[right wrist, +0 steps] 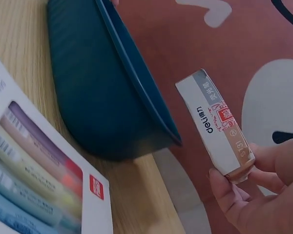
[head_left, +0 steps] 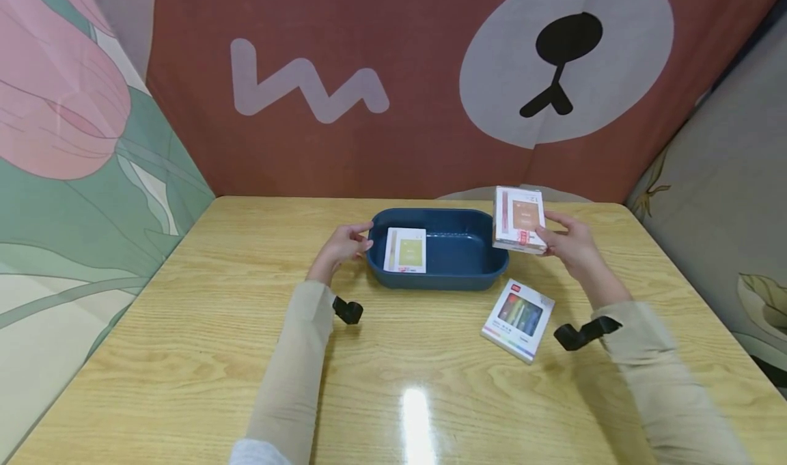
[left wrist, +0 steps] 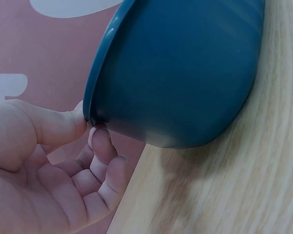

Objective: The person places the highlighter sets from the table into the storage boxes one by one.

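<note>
A dark blue oval basin (head_left: 458, 282) stands on the table. My left hand (head_left: 346, 244) pinches its left rim between thumb and fingers; the left wrist view shows the thumb on top of the rim (left wrist: 94, 73). Inside the basin, at its left, lies a white box with a yellow-green panel (head_left: 406, 250). My right hand (head_left: 568, 243) holds a white highlighter box with an orange panel (head_left: 518, 220) by its right edge, raised over the basin's right end. In the right wrist view the side of this highlighter box (right wrist: 215, 124) carries printed lettering.
A white windowed box of colored markers (head_left: 519, 320) lies on the wooden table (head_left: 393, 356), just in front of the basin's right end. Behind the table hangs a reddish-brown cloth (head_left: 344, 158) with a cartoon face. Patterned cloths cover both sides.
</note>
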{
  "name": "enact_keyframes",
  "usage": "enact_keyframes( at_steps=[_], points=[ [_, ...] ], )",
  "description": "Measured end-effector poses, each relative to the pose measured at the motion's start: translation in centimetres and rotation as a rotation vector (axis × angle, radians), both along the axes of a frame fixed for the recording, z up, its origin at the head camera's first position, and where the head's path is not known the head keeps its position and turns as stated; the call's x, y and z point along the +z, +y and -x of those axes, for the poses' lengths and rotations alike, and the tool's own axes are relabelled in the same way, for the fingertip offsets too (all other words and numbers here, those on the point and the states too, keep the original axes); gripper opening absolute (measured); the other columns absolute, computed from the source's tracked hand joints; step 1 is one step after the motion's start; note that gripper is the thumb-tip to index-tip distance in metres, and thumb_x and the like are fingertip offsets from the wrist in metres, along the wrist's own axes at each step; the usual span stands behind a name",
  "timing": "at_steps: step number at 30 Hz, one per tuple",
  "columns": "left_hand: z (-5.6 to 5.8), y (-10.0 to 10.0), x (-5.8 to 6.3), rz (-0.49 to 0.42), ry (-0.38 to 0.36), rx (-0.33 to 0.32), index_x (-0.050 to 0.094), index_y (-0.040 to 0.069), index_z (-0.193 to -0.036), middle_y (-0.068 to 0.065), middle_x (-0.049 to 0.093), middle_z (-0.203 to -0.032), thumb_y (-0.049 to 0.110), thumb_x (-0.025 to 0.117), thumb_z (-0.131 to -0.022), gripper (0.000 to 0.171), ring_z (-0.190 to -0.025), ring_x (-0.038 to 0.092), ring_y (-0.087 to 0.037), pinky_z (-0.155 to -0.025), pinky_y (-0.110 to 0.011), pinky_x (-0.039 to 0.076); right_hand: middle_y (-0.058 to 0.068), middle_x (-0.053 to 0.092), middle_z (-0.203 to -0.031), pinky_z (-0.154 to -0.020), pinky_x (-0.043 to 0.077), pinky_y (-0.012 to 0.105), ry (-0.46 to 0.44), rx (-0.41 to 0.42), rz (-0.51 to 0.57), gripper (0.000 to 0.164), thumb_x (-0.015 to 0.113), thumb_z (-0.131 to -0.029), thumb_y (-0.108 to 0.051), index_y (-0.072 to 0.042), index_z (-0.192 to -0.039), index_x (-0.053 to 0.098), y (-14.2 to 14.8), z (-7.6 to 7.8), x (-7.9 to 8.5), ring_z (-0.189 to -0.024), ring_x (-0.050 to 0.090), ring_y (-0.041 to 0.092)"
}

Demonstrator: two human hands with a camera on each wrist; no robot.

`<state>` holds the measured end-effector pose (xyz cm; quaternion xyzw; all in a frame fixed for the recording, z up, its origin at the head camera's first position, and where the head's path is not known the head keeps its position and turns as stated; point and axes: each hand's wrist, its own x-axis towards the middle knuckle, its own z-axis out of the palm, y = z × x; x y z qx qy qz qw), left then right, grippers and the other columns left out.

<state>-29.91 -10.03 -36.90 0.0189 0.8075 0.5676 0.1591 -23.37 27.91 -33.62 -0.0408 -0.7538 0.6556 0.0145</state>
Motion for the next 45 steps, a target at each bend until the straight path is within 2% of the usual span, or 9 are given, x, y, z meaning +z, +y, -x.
enact_keyframes(
  at_steps=[5,8,10,16,19,29,35,41,45],
  points=[
    [0.0,0.0,0.0,-0.001,0.001,-0.004,0.044,0.011,-0.133,-0.009,0.047,-0.088,0.002,0.054,-0.088,0.047,-0.071,0.048,-0.016,-0.080,-0.045,0.043,-0.007,0.057,-0.069,-0.053,0.049,0.022,0.008,0.051,-0.003,0.058,0.049,-0.090,-0.002,0.012,-0.136,0.017,-1.3,-0.1,0.3,-0.060,0.057,0.004],
    [-0.2,0.0,0.2,0.006,0.003,-0.006,0.044,0.012,-0.134,-0.010,0.047,-0.089,0.003,0.054,-0.088,0.047,-0.072,0.048,-0.016,-0.080,-0.045,0.043,-0.004,0.057,-0.073,-0.055,0.048,0.021,-0.016,0.071,-0.059,0.058,0.050,-0.090,-0.004,0.011,-0.136,0.020,-2.0,-0.1,0.4,-0.061,0.056,0.004],
    [-0.2,-0.1,0.2,0.013,0.002,-0.009,0.044,0.012,-0.134,-0.010,0.048,-0.090,0.003,0.054,-0.088,0.047,-0.073,0.049,-0.017,-0.080,-0.044,0.043,0.001,0.058,-0.079,-0.056,0.049,0.022,-0.035,0.080,-0.112,0.057,0.050,-0.089,-0.004,0.010,-0.137,0.022,-2.5,-0.2,0.4,-0.062,0.056,0.004],
    [-0.2,-0.1,0.3,0.012,0.000,-0.014,0.043,0.012,-0.134,-0.010,0.048,-0.090,0.003,0.054,-0.088,0.048,-0.073,0.049,-0.016,-0.080,-0.044,0.044,0.030,0.054,-0.101,-0.058,0.050,0.024,-0.026,0.110,-0.193,0.052,0.048,-0.087,0.001,0.012,-0.133,0.028,-3.9,-0.3,0.3,-0.062,0.056,0.004],
    [-0.1,-0.1,0.3,0.019,0.000,-0.014,0.043,0.012,-0.134,-0.010,0.048,-0.091,0.004,0.054,-0.089,0.047,-0.073,0.049,-0.016,-0.080,-0.044,0.044,0.035,0.052,-0.103,-0.057,0.050,0.025,-0.001,0.118,-0.253,0.050,0.048,-0.086,0.001,0.014,-0.131,0.031,-4.5,-0.3,0.1,-0.060,0.055,0.004],
    [-0.1,-0.1,0.1,0.028,-0.001,-0.012,0.043,0.013,-0.134,-0.011,0.050,-0.092,0.004,0.054,-0.089,0.047,-0.075,0.049,-0.016,-0.080,-0.043,0.044,0.017,0.060,-0.074,-0.053,0.049,0.031,0.095,0.124,-0.499,0.040,0.055,-0.085,-0.001,0.016,-0.120,0.045,-6.2,-0.3,-0.5,-0.054,0.050,0.009],
    [-0.1,-0.1,0.1,0.028,-0.007,-0.007,0.043,0.013,-0.134,-0.012,0.050,-0.094,0.004,0.054,-0.089,0.047,-0.076,0.050,-0.017,-0.080,-0.043,0.044,0.020,0.062,-0.075,-0.047,0.042,0.024,0.199,0.132,-0.696,0.032,0.059,-0.081,-0.001,0.016,-0.109,0.054,-7.1,0.0,-0.8,-0.051,0.052,0.011],
    [-0.1,-0.1,0.2,0.026,-0.005,-0.005,0.044,0.013,-0.134,-0.012,0.050,-0.095,0.005,0.054,-0.089,0.047,-0.077,0.049,-0.018,-0.081,-0.044,0.044,0.018,0.062,-0.074,-0.051,0.040,0.027,0.290,0.152,-0.868,0.025,0.060,-0.080,0.000,0.015,-0.099,0.060,-8.1,0.2,-1.3,-0.058,0.052,0.018],
    [-0.1,-0.1,0.2,0.019,-0.004,-0.008,0.044,0.013,-0.134,-0.012,0.050,-0.094,0.005,0.054,-0.089,0.047,-0.076,0.049,-0.018,-0.080,-0.044,0.044,0.011,0.057,-0.065,-0.051,0.037,0.028,0.310,0.165,-0.950,0.020,0.059,-0.081,0.001,0.013,-0.096,0.063,-8.8,0.2,-1.6,-0.056,0.047,0.018]
  ],
)
